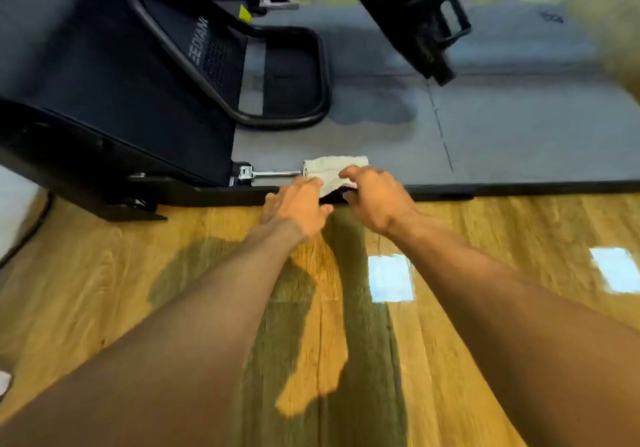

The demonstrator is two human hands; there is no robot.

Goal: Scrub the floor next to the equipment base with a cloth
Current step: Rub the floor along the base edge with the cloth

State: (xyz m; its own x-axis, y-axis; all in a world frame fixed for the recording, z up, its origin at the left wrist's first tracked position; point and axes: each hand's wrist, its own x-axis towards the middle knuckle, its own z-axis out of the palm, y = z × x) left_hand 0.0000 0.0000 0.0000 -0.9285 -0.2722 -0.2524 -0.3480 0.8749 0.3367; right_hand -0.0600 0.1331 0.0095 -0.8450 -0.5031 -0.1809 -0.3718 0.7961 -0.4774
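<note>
Cloth [341,167]: pale, crumpled, on the near edge of the grey mat [502,127], just right of the equipment base [121,117]. It reaches the mat's black edge strip [519,188]. Both hands hide its near half.

Right hand [379,200]: fingers curled over the cloth's right side, grasping it. Fingertips are tucked under, out of sight.

Left hand [298,207]: fingers reach onto the cloth's near-left corner and touch it. Can't tell whether they pinch it or just lie on it, since blur and the knuckles block the tips. The thumb points right, apart from the cloth.

Metal rod [273,173]: runs from a bracket at the base's near right corner toward the cloth. Its right end disappears at the cloth's left edge.

The base is black and cut off at left and top. The white lettering on its slanted panel is only partly readable.

Black tube loop [277,122]: lies on the mat beyond the cloth.

Darker patch [374,107]: on the mat, right of the loop, edges vague.

Black frame with pedal [440,34]: far right, top cut off, blurred.

Wooden floor [519,224]: near side, carrying forearm shadows and two bright reflections [390,278].

Cable [31,228]: at the left edge, both ends out of frame.

The whole frame is motion-smeared and fine detail is unreliable.
</note>
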